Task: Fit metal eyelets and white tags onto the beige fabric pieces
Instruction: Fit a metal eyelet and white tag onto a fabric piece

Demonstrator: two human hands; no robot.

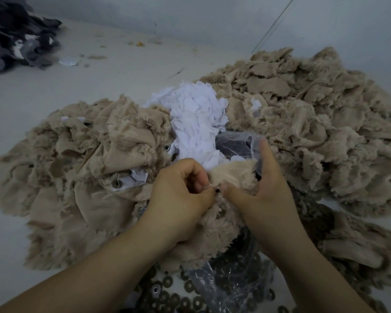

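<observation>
Both hands meet at the middle of the view over one beige fabric piece (pixel 237 175). My left hand (pixel 181 193) is curled and pinches the edge of that piece, where a small dark eyelet part (pixel 217 190) shows between my fingertips. My right hand (pixel 260 186) grips the same piece from the right, thumb against the eyelet part, index finger raised and blurred. A heap of white tags (pixel 196 118) lies just beyond my hands. Loose metal eyelets (pixel 174 299) are scattered at the bottom, near my forearms.
Big heaps of frayed beige fabric pieces lie on the left (pixel 77 168) and right (pixel 314 123) on a pale floor (pixel 54 91). A clear plastic bag (pixel 235 145) sits behind my right hand, another (pixel 233 283) lies among the eyelets. Dark cloth (pixel 16 39) is piled far left.
</observation>
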